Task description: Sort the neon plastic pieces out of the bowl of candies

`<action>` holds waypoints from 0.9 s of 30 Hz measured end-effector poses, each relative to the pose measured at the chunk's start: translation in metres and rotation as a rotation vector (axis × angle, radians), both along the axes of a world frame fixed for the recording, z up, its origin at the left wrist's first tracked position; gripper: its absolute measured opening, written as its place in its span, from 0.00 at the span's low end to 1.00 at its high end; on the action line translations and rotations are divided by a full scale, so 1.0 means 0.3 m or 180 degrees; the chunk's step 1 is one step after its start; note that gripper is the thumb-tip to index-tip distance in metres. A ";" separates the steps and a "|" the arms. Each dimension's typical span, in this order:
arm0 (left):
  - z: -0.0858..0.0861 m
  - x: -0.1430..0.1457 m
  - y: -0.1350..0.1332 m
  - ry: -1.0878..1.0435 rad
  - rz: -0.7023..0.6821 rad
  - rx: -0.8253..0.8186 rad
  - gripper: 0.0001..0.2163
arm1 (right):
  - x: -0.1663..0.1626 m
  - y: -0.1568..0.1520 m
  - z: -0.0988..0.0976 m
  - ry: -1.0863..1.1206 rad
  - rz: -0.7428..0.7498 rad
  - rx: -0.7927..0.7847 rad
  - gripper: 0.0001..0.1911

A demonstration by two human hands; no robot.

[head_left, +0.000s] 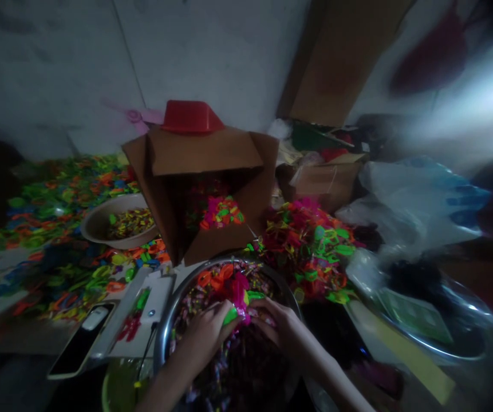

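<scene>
Two hands, left hand (205,332) and right hand (281,327), pinch one pink-green bundle (240,300) between them over one metal bowl (166,326); one phone (81,343) lies left.

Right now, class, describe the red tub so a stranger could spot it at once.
Find the big open cardboard box standing behind the metal bowl. The red tub sits upside down on its top flap. It is the only plain red thing among the mixed neon pieces.

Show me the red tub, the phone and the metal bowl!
red tub (191,117), head view, its front side.
phone (81,343), head view, middle of the dark screen.
metal bowl (165,329), head view, its left rim.
</scene>
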State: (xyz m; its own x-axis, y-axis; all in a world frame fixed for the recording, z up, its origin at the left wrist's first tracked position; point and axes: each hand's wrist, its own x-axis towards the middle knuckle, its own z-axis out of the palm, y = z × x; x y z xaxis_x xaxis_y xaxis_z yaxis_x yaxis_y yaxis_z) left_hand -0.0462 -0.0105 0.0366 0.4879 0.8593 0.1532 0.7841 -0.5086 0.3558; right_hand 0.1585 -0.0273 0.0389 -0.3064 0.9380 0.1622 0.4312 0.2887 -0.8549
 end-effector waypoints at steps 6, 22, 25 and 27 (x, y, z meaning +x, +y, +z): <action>0.038 0.022 -0.036 -0.0603 -0.0119 -0.0057 0.08 | -0.003 -0.031 0.015 0.0106 0.0053 0.0296 0.14; 0.020 0.022 -0.041 -0.0160 -0.0254 0.1132 0.13 | -0.007 -0.058 0.047 -0.0160 0.0316 0.0508 0.18; 0.019 0.020 -0.042 -0.0141 -0.0255 0.1209 0.15 | -0.009 -0.063 0.054 -0.0369 0.0446 0.0768 0.21; 0.021 0.019 -0.044 -0.0134 -0.0250 0.1224 0.16 | -0.013 -0.068 0.053 -0.0616 0.0526 0.0994 0.23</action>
State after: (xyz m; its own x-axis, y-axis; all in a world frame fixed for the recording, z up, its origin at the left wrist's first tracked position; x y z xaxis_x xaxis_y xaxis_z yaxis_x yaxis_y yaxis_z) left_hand -0.0405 -0.0236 0.0429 0.5364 0.6956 0.4779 0.7262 -0.6689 0.1586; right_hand 0.1547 -0.0478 0.0548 -0.5019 0.7882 0.3561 0.5016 0.6007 -0.6226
